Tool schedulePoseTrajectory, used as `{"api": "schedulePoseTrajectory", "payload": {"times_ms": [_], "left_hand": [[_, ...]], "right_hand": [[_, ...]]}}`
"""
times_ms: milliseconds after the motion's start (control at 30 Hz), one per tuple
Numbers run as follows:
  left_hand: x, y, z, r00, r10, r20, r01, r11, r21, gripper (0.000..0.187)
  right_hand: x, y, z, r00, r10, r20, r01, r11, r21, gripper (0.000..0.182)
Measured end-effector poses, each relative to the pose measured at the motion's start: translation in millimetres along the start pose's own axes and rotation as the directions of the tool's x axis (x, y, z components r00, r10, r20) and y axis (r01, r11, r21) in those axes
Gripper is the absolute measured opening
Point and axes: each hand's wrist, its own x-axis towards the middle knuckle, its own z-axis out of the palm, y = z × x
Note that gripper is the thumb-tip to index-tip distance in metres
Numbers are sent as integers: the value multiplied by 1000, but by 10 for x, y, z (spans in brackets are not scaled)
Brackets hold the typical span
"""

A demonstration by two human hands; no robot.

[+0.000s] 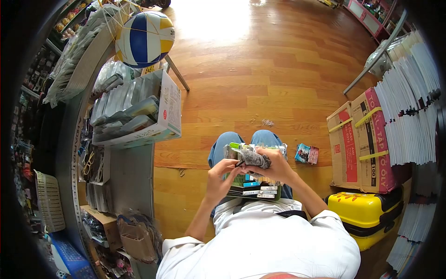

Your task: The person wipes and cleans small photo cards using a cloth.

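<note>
My right hand is closed around a fuzzy grey cloth held above my lap. My left hand pinches a small dark object against the cloth's left side; its kind is too small to make out. Below both hands, a green basket rests on my lap, partly hidden by my fingers and wrists. Several small white-and-black boxes lie in its near part, along with a blue one. Something bright green shows beyond the cloth.
Colourful packets lie on the wooden floor to the right. Past them stand cardboard boxes, a yellow case and stacked notebooks. On the left are a metal shelf, a filled white carton and a hanging volleyball.
</note>
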Motion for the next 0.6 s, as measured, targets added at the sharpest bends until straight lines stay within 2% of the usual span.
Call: {"api": "schedulePoseTrajectory", "payload": {"times_ms": [67,133,267,333,367,400,467,500,533,567,600], "left_hand": [[5,-8,-16,998,-63,4,62,954,-294,20],[43,21,-35,998,-66,-17,57,952,-302,18],[73,42,-36,993,-108,-55,86,946,-312,19],[86,84,-32,968,-166,-190,83,921,-382,23],[95,62,-55,968,-166,-188,83,920,-384,23],[110,33,-102,949,-196,-246,82,909,-408,24],[103,13,-85,925,-228,-304,80,899,-431,25],[95,43,6,923,-256,-287,78,855,-513,25],[84,76,111,921,-283,-266,77,804,-590,24],[39,116,265,922,-284,-265,78,804,-590,24],[-41,157,443,948,-256,-189,106,814,-571,24]], "right_hand": [[-75,-5,-20,998,45,45,-46,999,20,30],[-103,-91,-57,987,111,115,-110,994,-15,30],[-213,-25,-169,980,175,93,-179,983,36,29],[-282,27,-260,970,211,-118,-207,977,46,24],[-354,128,-252,925,308,-224,-265,942,205,21],[-361,112,-256,924,308,-224,-265,943,203,21],[-353,64,-237,803,466,-371,-260,835,486,20],[-380,76,-153,782,541,-310,-262,735,625,22],[-363,9,-74,781,542,-309,-262,735,626,22],[-329,-71,23,815,477,-330,-236,793,562,22],[-267,-140,131,844,409,-346,-205,844,495,22]]}}
